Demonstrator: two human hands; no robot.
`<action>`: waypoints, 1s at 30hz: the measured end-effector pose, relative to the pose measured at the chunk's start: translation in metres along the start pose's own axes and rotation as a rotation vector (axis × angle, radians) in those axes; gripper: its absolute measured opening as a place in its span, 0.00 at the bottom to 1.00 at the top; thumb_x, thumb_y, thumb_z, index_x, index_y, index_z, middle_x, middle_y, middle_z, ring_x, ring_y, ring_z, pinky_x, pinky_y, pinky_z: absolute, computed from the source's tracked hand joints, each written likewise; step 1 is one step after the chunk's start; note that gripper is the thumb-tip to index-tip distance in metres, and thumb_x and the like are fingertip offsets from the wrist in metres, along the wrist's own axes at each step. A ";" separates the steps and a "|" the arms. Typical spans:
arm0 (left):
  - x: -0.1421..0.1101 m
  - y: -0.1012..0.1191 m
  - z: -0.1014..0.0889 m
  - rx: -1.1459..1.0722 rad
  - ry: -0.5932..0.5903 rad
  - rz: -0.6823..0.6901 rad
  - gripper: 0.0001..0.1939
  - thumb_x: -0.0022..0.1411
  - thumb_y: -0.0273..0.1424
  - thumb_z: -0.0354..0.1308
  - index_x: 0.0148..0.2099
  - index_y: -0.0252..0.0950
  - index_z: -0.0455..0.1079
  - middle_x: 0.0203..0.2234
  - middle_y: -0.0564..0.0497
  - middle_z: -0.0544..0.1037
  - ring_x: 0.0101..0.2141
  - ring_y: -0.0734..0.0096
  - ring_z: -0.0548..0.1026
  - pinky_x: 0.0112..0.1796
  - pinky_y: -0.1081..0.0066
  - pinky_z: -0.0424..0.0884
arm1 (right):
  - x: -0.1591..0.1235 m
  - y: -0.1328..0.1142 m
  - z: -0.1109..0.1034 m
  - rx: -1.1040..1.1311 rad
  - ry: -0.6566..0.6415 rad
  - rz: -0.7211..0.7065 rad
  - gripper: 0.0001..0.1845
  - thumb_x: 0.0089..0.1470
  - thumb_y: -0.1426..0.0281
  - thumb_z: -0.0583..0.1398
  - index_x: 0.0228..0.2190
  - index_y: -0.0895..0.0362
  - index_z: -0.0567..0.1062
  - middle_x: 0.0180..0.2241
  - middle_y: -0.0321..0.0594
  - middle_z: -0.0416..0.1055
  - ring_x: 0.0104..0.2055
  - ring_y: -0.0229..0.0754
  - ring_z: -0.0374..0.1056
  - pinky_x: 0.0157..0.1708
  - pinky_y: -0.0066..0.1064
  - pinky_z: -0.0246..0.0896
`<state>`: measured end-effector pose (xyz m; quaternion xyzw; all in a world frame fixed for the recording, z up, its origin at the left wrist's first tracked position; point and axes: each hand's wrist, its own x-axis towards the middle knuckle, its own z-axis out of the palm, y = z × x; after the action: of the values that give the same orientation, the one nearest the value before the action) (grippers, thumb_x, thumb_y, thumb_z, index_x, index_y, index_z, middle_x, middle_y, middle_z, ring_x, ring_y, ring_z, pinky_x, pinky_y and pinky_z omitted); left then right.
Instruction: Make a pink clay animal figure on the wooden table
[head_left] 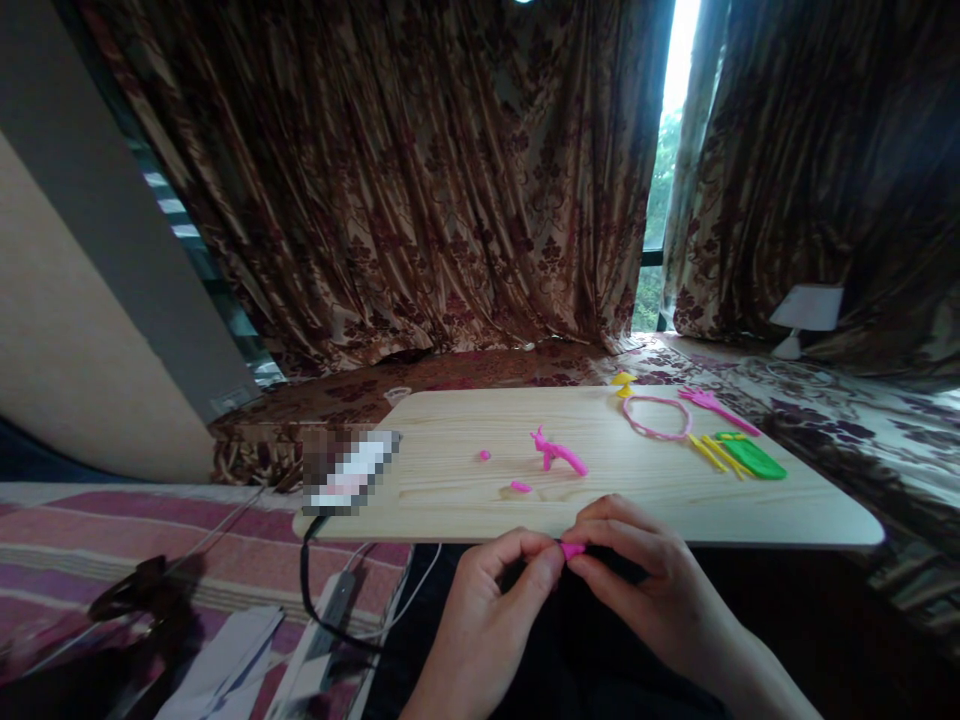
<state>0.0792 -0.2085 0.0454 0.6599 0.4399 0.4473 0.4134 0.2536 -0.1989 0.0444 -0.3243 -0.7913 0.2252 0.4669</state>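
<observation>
Between my fingertips, just off the table's near edge, is a small lump of pink modelling clay [572,550]. My left hand [499,590] pinches it from the left, thumb and index finger together. From the other side my right hand [645,570] grips it with thumb and fingers. Beyond them on the table lies a pink clay figure [559,453] with a long body and small points at one end. A pink clay ball [485,455] rests left of the figure, and a short pink clay piece [520,487] lies nearer to me.
The light wooden table [450,510] also bears a pink clay ring [658,400], a pink hand-shaped piece [716,408], yellow sticks [709,455], a green slab [757,458] and a yellow piece [623,384]. At its left end lies a blurred-out device [352,473] with a black cable [306,580].
</observation>
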 end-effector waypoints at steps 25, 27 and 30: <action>0.000 0.002 0.009 0.497 0.210 0.412 0.08 0.56 0.22 0.54 0.35 0.38 0.72 0.26 0.52 0.76 0.32 0.68 0.73 0.51 0.59 0.59 | 0.003 -0.002 0.002 -0.083 0.057 -0.070 0.10 0.55 0.77 0.56 0.33 0.54 0.76 0.30 0.38 0.71 0.34 0.40 0.67 0.35 0.31 0.63; 0.000 0.003 0.010 0.516 0.224 0.413 0.07 0.56 0.22 0.54 0.33 0.37 0.72 0.25 0.53 0.74 0.31 0.68 0.73 0.51 0.59 0.59 | 0.003 -0.002 0.002 -0.087 0.036 -0.076 0.10 0.56 0.77 0.56 0.34 0.54 0.76 0.31 0.38 0.71 0.34 0.39 0.66 0.35 0.31 0.63; 0.000 0.004 0.011 0.530 0.229 0.407 0.07 0.56 0.22 0.54 0.31 0.36 0.71 0.23 0.53 0.73 0.29 0.69 0.72 0.51 0.58 0.60 | 0.003 -0.003 0.001 -0.089 -0.007 -0.075 0.10 0.57 0.76 0.56 0.36 0.53 0.76 0.32 0.39 0.72 0.35 0.39 0.66 0.36 0.32 0.63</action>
<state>0.0901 -0.2110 0.0466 0.7639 0.4437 0.4620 0.0779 0.2501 -0.1987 0.0477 -0.3143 -0.8137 0.1731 0.4573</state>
